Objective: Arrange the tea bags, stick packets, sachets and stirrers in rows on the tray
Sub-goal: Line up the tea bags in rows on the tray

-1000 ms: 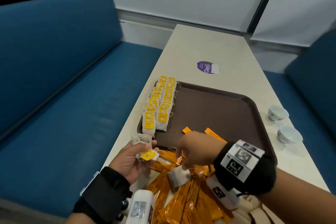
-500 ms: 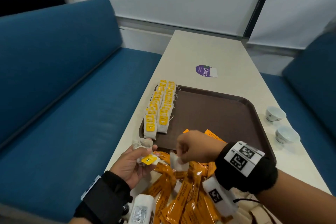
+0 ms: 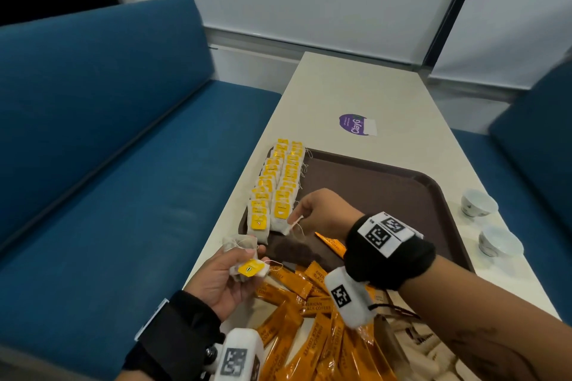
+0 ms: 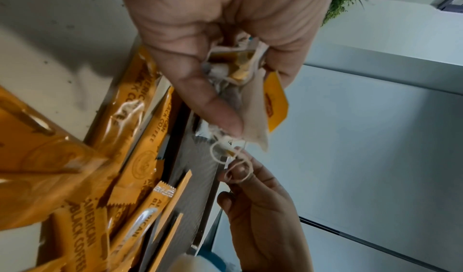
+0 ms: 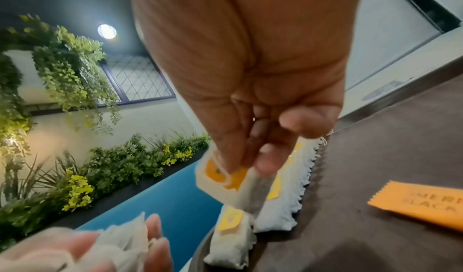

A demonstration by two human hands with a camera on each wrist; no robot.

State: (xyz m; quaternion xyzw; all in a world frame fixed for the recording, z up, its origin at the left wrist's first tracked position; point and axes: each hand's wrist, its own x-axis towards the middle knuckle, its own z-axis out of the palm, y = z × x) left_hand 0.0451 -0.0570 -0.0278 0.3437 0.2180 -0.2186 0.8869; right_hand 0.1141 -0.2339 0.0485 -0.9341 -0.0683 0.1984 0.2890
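A brown tray carries two rows of white tea bags with yellow tags along its left side. My right hand pinches one tea bag just above the near end of the right row; the right wrist view shows this bag tilted over the rows. At the tray's near left corner my left hand grips a small bunch of tea bags, also seen bunched in the fingers. Orange stick packets lie heaped on the table before the tray. One packet lies on the tray.
Two white cups stand on the table right of the tray. A purple sticker marks the table beyond it. Beige sachets lie at the near right. Blue sofas flank the table.
My right hand picked a tea bag out of the heap and carried it forward and left to the near end of the rows. The left hand keeps its bunch.
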